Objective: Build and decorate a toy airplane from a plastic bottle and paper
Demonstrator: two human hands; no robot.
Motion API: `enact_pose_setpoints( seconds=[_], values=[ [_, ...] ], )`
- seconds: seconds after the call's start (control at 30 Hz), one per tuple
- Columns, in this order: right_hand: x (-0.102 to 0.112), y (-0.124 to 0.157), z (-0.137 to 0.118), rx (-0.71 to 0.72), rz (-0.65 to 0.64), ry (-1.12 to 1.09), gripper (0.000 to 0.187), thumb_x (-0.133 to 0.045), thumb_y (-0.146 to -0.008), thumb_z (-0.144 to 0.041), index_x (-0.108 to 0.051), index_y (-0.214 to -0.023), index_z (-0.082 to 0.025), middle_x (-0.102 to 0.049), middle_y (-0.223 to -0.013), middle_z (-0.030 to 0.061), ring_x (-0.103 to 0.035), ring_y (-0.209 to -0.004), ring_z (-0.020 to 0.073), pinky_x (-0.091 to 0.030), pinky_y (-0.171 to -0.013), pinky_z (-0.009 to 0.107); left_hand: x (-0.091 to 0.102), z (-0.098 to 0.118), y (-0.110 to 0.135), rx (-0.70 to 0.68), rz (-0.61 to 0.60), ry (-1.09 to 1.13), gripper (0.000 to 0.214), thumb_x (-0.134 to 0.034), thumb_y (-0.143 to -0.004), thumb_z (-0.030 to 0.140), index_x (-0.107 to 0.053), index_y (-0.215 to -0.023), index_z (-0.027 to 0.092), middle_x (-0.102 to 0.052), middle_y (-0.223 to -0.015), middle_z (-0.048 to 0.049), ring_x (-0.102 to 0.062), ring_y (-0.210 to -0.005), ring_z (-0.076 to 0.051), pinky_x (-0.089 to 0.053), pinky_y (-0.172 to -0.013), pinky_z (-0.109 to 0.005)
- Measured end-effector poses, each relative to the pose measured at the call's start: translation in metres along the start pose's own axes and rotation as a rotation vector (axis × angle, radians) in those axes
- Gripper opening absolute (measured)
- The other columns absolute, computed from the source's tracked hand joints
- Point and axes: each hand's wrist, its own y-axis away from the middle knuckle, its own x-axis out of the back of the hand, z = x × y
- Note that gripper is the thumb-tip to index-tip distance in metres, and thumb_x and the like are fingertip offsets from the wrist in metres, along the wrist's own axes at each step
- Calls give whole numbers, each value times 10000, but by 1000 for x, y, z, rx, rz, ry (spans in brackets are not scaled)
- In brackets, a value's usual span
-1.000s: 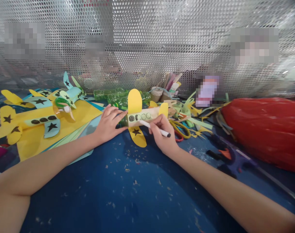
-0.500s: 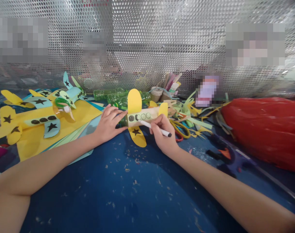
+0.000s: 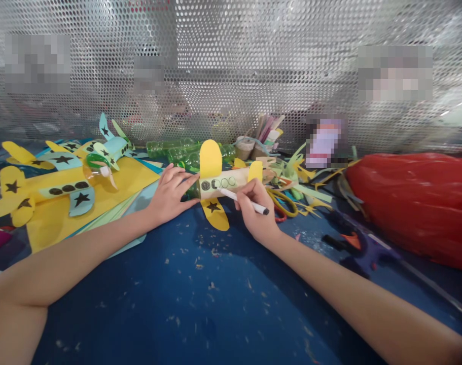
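White marker (image 3: pixel 228 194): was pinched in the curled right hand (image 3: pixel 258 210); its tip was indistinct.
Bottle airplane (image 3: pixel 228 181): the half-open left hand (image 3: pixel 172 196) held its partly hidden nose.

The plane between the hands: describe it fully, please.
The craft plane has a pale, papery wrap around what looks like a green plastic bottle, its end showing at left. Two yellow card wings spread out; the nearer bears a black star. A yellow tail piece stands at right. Of four circles, the first is filled, the second partly, two outlined. The left hand grips the bottle end; the right hand holds a marker near the second circle.
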Motion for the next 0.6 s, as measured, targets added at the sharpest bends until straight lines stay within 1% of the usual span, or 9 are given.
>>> enact_pose_setpoints(
  seconds=[0.2, 0.37, 0.6],
  values=[
    [0, -1, -1, -7, 27, -8, 168, -496, -838, -170, -409, -708, -231, -450, -601, -47, -413, -531, 108, -337, -525, 281, 1, 1, 0, 9, -11, 1, 579, -613, -854, 537, -543, -1307, 184, -630, -1178, -92, -460, -1203, -293, -274, -1120, -548],
    [-1, -2, -4, -31, -8, -10, 155, -525, -851, -208, -419, -739, -231, -463, -600, -49, -427, -526, 111, -341, -524, 282, 1, 1, 0, 10, -20, 4, 582, -602, -859, 542, -539, -1311, 181, -628, -1179, -98, -457, -1207, -295, -290, -1110, -543],
    [-1, 0, 0, -11, 3, -12, 174, -509, -840, -170, -402, -717, -232, -451, -587, -54, -429, -520, 105, -342, -517, 275, 1, 0, 0, -4, -12, -14, 583, -607, -853, 549, -549, -1295, 173, -635, -1160, -95, -465, -1192, -293, -279, -1114, -540]
  ],
)
